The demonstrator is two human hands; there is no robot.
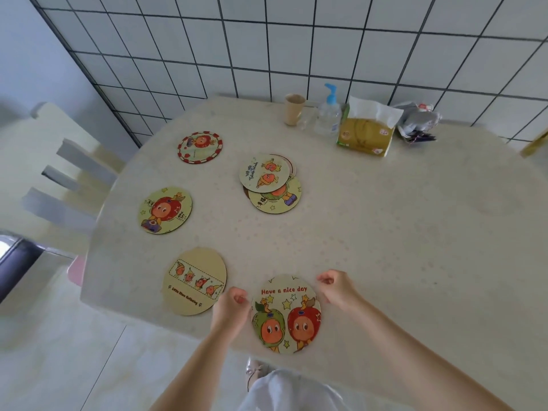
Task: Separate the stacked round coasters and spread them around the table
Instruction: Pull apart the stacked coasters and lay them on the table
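Observation:
A round "Have a nice day" coaster (286, 314) lies flat at the table's front edge. My left hand (232, 305) pinches its left rim with curled fingers. My right hand (335, 287) has curled fingers at its upper right rim. A small overlapping stack of coasters (271, 183) sits mid-table, with two printed faces showing and others hidden beneath. Three single coasters lie apart on the left: a red-rimmed one (200, 147) at the back, a red-character one (165, 210) in the middle, and a beige one with a row of figures (194, 281) near the front.
Along the tiled wall at the back stand a beige cup (293, 109), a pump bottle (327, 114), a tissue pack (367, 132) and a crumpled bag (418, 120). A cream chair (56, 173) stands left of the speckled table (400, 232).

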